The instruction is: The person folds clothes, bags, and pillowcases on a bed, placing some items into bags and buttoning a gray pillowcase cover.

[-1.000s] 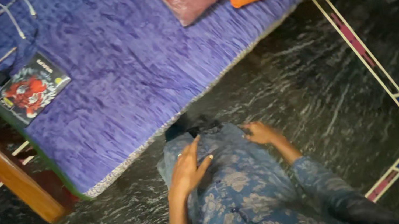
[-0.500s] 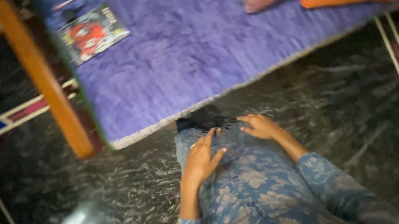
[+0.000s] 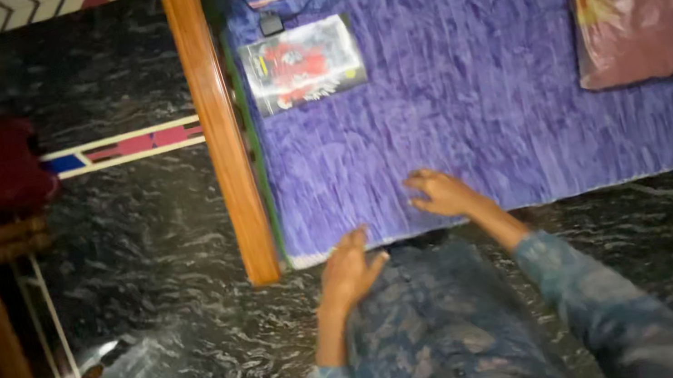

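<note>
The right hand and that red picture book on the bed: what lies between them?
Only bare purple bedspread, in the head view. The right hand hovers near the bed's front edge; the book lies farther up, near the wooden rail.

We see 2 bare hands, left hand (image 3: 351, 271) and right hand (image 3: 442, 192), fingers uncovered; any ring is too blurred to tell. Both forearms are bare below the cuffs. We note a blue garment (image 3: 445, 336) with a paler floral print, loose, covering the torso. Its 2 sleeves (image 3: 602, 308) carry the same blue floral pattern and end partway down the forearm. The fabric detail is motion-blurred, so we can't tell buttons or seams.
</note>
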